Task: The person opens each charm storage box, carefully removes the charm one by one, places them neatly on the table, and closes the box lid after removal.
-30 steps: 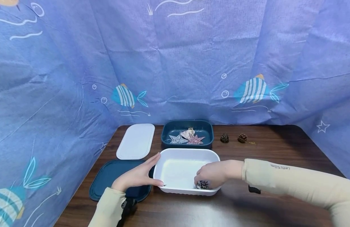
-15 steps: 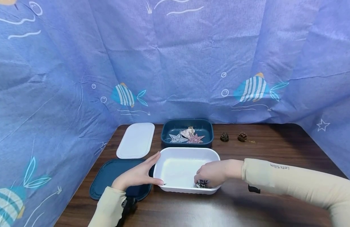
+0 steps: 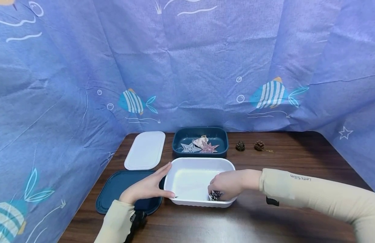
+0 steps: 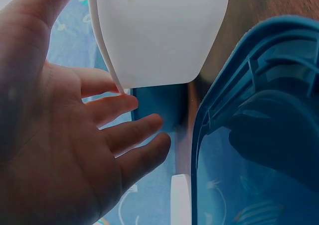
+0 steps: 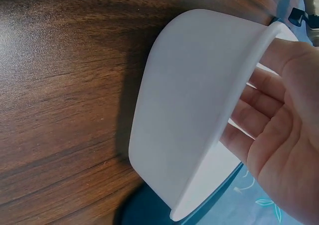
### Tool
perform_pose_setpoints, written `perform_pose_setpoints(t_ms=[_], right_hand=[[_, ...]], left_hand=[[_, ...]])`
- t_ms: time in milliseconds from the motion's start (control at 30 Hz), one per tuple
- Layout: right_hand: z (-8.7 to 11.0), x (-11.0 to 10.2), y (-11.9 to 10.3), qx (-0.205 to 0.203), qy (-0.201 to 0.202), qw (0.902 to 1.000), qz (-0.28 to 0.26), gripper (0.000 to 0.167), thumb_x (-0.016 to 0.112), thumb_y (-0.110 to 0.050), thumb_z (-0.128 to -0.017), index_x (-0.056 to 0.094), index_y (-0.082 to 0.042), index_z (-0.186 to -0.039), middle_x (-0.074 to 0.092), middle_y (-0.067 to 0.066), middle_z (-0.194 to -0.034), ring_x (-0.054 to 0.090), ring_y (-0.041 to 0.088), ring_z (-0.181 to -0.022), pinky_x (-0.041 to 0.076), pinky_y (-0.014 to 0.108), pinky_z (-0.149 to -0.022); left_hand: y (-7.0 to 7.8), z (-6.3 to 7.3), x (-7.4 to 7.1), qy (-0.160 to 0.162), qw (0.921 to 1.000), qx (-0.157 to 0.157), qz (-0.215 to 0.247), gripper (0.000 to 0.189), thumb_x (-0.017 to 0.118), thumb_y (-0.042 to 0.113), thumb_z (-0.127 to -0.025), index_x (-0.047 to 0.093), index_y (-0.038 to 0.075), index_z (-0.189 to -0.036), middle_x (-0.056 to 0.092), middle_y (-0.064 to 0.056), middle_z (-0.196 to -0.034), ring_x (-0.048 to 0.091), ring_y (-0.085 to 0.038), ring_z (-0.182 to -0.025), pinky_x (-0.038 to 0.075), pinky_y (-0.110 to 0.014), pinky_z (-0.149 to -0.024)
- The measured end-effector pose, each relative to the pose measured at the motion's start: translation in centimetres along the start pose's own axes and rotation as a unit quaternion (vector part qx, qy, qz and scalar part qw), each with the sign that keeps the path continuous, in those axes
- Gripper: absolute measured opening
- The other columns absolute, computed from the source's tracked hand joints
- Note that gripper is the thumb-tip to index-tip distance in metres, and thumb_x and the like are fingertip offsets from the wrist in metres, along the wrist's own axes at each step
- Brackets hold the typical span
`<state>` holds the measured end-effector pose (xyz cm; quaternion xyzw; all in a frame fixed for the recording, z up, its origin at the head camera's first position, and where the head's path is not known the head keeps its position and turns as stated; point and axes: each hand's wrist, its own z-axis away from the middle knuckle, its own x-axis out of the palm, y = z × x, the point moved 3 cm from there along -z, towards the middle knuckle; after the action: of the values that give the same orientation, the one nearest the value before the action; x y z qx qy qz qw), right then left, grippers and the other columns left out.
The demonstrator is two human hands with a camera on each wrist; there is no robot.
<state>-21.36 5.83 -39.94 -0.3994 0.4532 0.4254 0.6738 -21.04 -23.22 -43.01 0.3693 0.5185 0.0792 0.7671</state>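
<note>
A deep white plastic box (image 3: pixel 187 184) with rounded corners stands on the brown table (image 3: pixel 266 216). My left hand (image 3: pixel 148 187) spans its left end, thumb over the front rim and index finger at the back corner. In the left wrist view those fingers are spread and fairly straight beside the white wall. My right hand (image 3: pixel 228 185) reaches over the right rim, fingers down inside the box. It holds a white-tipped pine cone (image 3: pixel 214 195) low in the front right corner. In the right wrist view the box wall hides the fingertips and the cone.
Behind stands a dark blue box (image 3: pixel 175 152) holding a silver star (image 3: pixel 189 148), a pink glitter star (image 3: pixel 209 148) and a pale ornament (image 3: pixel 201 141). Two brown pine cones, one plain (image 3: pixel 240 145), one with gold string (image 3: pixel 259 145), lie right. White (image 3: pixel 144 150) and blue lids (image 3: pixel 114 189) lie left.
The pine cone in my right hand has shifted very slightly left inside the white box. My left hand keeps its place at the box's left end.
</note>
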Motion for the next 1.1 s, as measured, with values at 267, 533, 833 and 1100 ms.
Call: perform_pose_setpoints(t_ms=[267, 533, 833, 1100], right_hand=[[0.1, -1.0, 0.5, 0.01, 0.009, 0.9996, -0.023, 0.029, 0.075, -0.019, -0.089, 0.07, -0.013, -0.117, 0.07, -0.008, -0.106, 0.061, 0.0, -0.091, 0.05, 0.017, -0.082], [0.3, -2.5, 1.1, -0.009, 0.056, 0.9969, -0.055, 0.02, 0.075, -0.02, -0.09, 0.07, -0.014, -0.109, 0.061, -0.012, -0.087, 0.056, 0.001, -0.079, 0.047, 0.016, -0.071], [1.2, -5.0, 1.7, 0.01, 0.124, 0.9886, -0.085, 0.028, 0.071, -0.02, -0.093, 0.069, -0.011, -0.12, 0.064, -0.012, -0.092, 0.062, 0.004, -0.085, 0.052, 0.022, -0.076], [2.3, -7.3, 2.4, 0.001, 0.213, 0.9738, -0.08, 0.031, 0.071, -0.018, -0.093, 0.069, -0.006, -0.121, 0.071, -0.004, -0.1, 0.065, 0.004, -0.087, 0.057, 0.029, -0.079]], left_hand=[[-0.1, 0.1, 0.0, 0.0, 1.0, 0.002, 0.002, 0.109, 0.08, 0.051, -0.083, 0.014, 0.018, -0.163, 0.01, -0.003, -0.169, 0.019, -0.028, -0.152, 0.028, -0.057, -0.116], [-0.1, 0.1, 0.0, 0.0, 1.0, -0.001, 0.0, 0.109, 0.08, 0.052, -0.083, 0.014, 0.018, -0.163, 0.01, -0.001, -0.169, 0.019, -0.027, -0.152, 0.028, -0.057, -0.116], [0.0, 0.1, -0.1, -0.002, 1.0, 0.007, 0.002, 0.109, 0.079, 0.053, -0.083, 0.013, 0.019, -0.163, 0.009, -0.001, -0.169, 0.018, -0.026, -0.152, 0.028, -0.056, -0.116], [-0.1, 0.0, -0.1, -0.002, 1.0, 0.009, -0.001, 0.108, 0.079, 0.05, -0.084, 0.013, 0.019, -0.163, 0.009, 0.0, -0.169, 0.019, -0.026, -0.152, 0.028, -0.056, -0.116]])
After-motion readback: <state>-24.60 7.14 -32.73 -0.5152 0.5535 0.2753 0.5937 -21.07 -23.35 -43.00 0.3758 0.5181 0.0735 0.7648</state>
